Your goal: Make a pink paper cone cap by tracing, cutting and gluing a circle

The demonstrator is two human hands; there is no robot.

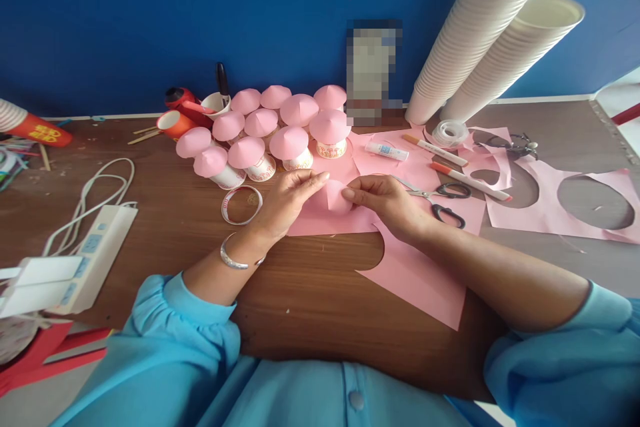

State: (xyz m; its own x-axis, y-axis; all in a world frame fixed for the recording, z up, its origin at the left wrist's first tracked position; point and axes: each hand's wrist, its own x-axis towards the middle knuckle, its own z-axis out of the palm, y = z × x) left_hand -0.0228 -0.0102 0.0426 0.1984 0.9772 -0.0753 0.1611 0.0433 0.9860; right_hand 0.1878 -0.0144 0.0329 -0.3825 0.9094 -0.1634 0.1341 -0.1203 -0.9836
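Observation:
A pink paper cone [331, 196] is held between my two hands, above the pink paper sheets [320, 225] on the table. My left hand [295, 197] pinches its upper left edge, while the thumb and fingers of my right hand [383, 199] close on its right side. Beyond my hands stand several short paper cups [331, 148] topped with pink cones [290, 143]. A white ring [242, 205] with a printed pattern lies left of my left hand. Black-handled scissors [447, 203] rest on pink paper by my right hand.
A glue stick [387, 150], an orange marker [470, 180] and a tape roll [450, 133] lie to the right, near cut pink scraps [545, 193]. Tall stacks of white cups [475, 33] lean at the back right. A power strip [95, 260] with cables sits at left.

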